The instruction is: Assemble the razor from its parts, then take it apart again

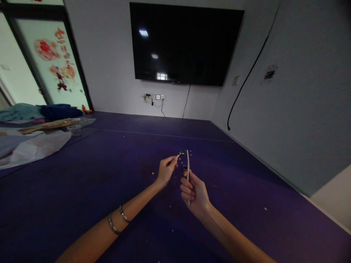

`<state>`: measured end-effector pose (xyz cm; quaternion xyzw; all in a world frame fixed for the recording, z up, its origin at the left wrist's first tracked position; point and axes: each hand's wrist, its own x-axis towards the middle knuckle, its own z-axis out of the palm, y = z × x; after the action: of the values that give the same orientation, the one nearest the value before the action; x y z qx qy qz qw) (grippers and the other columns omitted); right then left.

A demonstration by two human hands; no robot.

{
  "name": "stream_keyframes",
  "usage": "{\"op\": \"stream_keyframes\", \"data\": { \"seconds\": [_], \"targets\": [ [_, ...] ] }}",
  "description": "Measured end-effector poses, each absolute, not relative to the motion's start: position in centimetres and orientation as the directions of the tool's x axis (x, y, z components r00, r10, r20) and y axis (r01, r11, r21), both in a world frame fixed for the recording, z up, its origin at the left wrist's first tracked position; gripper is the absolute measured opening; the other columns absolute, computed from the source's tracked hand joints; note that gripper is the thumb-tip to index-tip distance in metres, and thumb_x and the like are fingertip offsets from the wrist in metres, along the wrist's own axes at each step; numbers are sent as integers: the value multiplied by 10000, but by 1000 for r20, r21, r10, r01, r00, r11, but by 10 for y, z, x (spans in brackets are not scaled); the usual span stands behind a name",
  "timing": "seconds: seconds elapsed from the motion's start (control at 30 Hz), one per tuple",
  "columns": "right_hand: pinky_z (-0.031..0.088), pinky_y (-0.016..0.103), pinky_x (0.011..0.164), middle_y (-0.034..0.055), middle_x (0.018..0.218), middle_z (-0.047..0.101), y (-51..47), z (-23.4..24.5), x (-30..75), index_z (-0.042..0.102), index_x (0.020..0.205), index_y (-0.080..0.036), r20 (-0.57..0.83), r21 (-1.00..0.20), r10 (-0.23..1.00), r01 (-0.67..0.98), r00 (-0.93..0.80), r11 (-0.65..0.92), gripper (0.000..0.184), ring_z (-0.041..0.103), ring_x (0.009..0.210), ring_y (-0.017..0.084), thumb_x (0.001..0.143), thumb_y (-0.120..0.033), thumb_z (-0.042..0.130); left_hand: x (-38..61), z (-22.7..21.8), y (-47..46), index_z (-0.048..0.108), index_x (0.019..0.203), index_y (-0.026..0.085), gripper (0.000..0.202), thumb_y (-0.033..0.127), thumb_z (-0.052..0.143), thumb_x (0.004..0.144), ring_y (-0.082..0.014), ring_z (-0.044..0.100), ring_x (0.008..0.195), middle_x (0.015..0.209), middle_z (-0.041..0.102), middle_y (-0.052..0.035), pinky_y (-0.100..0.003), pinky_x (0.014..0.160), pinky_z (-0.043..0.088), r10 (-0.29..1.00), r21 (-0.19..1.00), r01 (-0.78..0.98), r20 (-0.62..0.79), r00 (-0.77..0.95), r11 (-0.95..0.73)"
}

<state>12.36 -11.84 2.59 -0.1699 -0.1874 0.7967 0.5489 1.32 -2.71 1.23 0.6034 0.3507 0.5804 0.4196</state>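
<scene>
My right hand (196, 191) is closed around the pale handle of a toothbrush (188, 160), held upright with its dark bristles facing left. My left hand (166, 171) pinches a small white piece with a dark, metallic-looking end (180, 155). That end is right beside the brush head; whether they touch I cannot tell. Just above my right fingertips is a small dark piece (185, 168); whether it is held or lies behind is unclear. Below both hands spreads a dark purple surface (131, 204).
White scraps (265, 208) dot the purple surface. At the left lie a white sheet (41, 146), a clear cup (75, 129) and a dark blue cloth (60, 110). A black cable (245, 82) hangs down the right wall. A television (186, 44) is mounted ahead.
</scene>
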Motion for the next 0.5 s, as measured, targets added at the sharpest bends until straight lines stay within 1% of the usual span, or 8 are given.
{"op": "stream_keyframes", "data": {
  "seconds": [0.13,0.2,0.37,0.5],
  "targets": [
    [82,122,300,-116,439,248,-126,22,115,496,739,-181,-89,-477,937,-811,-339,-339,185,127,330,14,782,-336,588,13,12,-24,680,792,123,368,459,528,786,-64,362,426,529,473,33,-205,421,255,910,909,-59,414,29,-412],
    [84,124,301,-113,440,257,-126,23,114,500,743,-180,-91,-477,938,-812,-335,-336,179,134,330,14,791,-334,575,13,12,-24,679,797,122,368,459,533,782,-64,367,431,539,479,31,-204,422,258,910,908,-65,415,10,-414],
    [77,120,303,-116,437,244,-117,30,118,486,739,-180,-65,-478,958,-834,-278,-274,172,130,322,12,828,-321,530,15,13,-30,678,848,120,375,464,550,771,-67,383,450,565,498,25,-200,426,281,909,907,-79,416,31,-413],
    [78,122,302,-115,434,254,-119,28,113,493,744,-181,-80,-480,952,-826,-295,-296,175,129,324,13,821,-333,536,15,12,-29,677,875,119,358,441,559,775,-72,403,468,578,507,18,-197,434,302,908,905,-88,419,23,-416]
  ]
}}
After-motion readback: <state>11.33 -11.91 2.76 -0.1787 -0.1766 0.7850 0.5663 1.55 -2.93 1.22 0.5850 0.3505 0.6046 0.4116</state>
